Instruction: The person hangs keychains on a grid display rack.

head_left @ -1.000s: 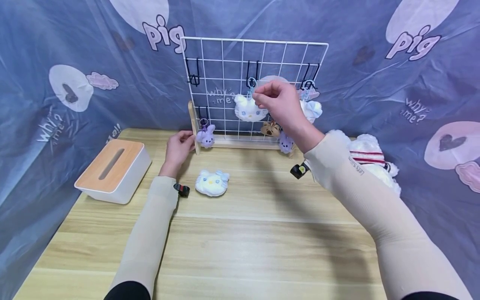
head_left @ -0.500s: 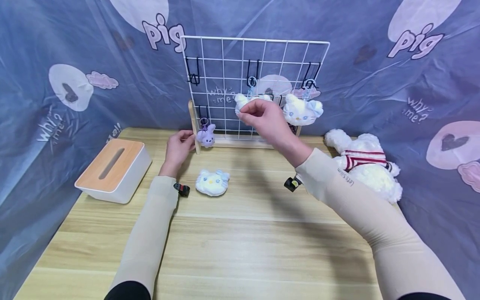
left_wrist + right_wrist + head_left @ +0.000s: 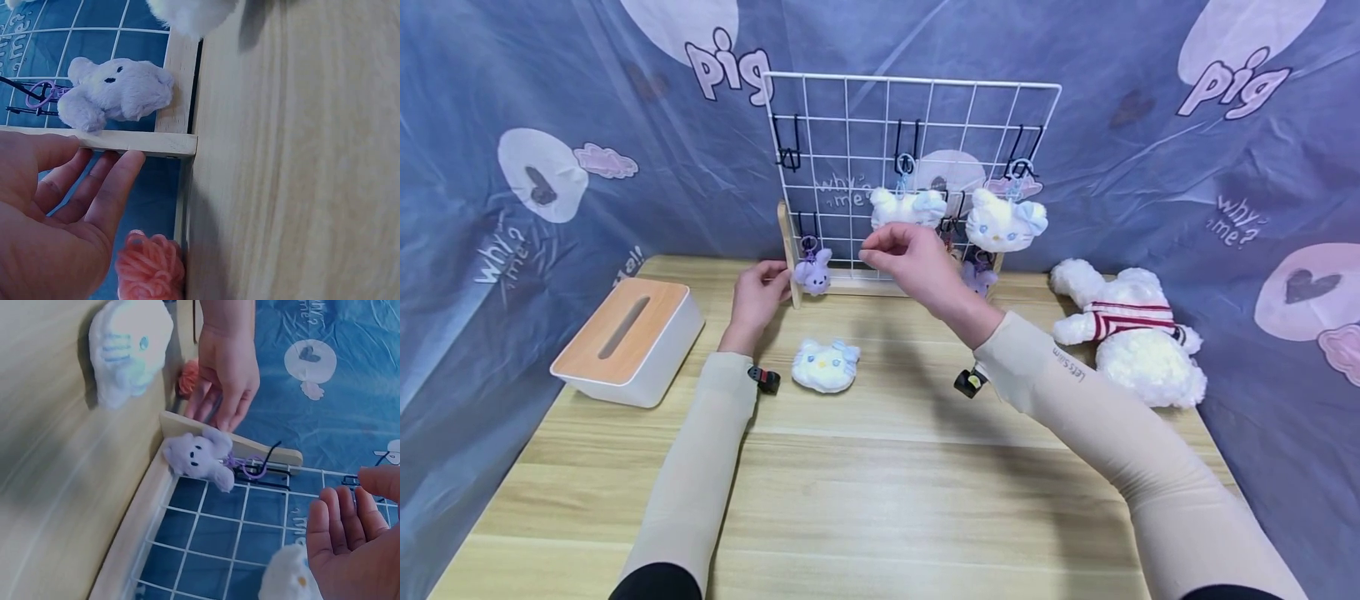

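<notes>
My left hand (image 3: 756,300) pinches the left wooden post (image 3: 172,145) of a white wire-grid rack, thumb on one side and fingertips on the other. Beside it hangs a purple bunny plush keychain (image 3: 814,273). Holding nothing, my right hand (image 3: 917,265) hovers before the rack with loosely bent fingers. Just above that hand, a white cat-face plush keychain (image 3: 910,207) hangs by a blue ring from the middle black hook; its lower face is hidden. Another cat-face plush (image 3: 1006,223) hangs at the right. A similar one (image 3: 825,367) lies on the table.
On the table's left stands a white tissue box (image 3: 625,342) with a wooden lid. A white plush toy (image 3: 1131,333) in a striped top lies at the right. Behind my right hand hangs another purple plush (image 3: 977,277). Orange yarn (image 3: 150,265) lies behind the left post.
My right hand has moved down and left, away from the middle plush's ring, uncovering the right-hand cat-face plush. The middle plush stays hanging. My left hand has kept its place on the post.
</notes>
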